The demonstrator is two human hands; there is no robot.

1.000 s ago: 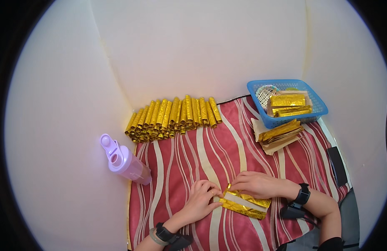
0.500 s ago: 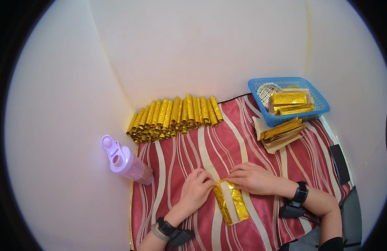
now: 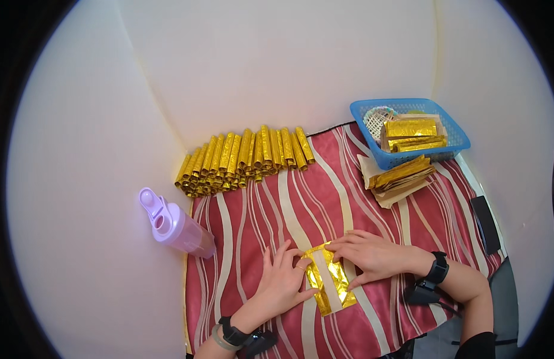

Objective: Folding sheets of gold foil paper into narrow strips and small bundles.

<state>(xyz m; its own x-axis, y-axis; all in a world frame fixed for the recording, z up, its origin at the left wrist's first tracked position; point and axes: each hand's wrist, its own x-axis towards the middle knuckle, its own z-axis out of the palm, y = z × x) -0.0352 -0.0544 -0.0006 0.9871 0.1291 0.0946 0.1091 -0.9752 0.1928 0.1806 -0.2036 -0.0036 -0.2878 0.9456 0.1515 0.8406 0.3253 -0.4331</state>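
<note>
A sheet of gold foil paper (image 3: 326, 281) with a pale band down its middle lies flat on the striped cloth, a little tilted. My left hand (image 3: 282, 280) rests at its left edge, fingers spread, with the thumb touching lower down and a fingertip near the top corner. At the opposite edge is my right hand (image 3: 370, 256). Its fingers lie over the top right corner, and its thumb reaches to the edge further down. Neither hand is closed round anything. The fingers hide both upper corners of the paper.
Rolled gold paper tubes (image 3: 244, 154) are piled at the back left. A purple shaker bottle (image 3: 182, 231) stands at the left edge. Folded gold papers (image 3: 402, 179) lie by a blue basket (image 3: 373, 151) at the back right. A dark flat object (image 3: 485, 224) sits at the right edge.
My hands have opened from a pinch at the paper's top to spread fingers along its two sides. The gold paper now lies flatter and looks wider. The whole view has shifted slightly.
</note>
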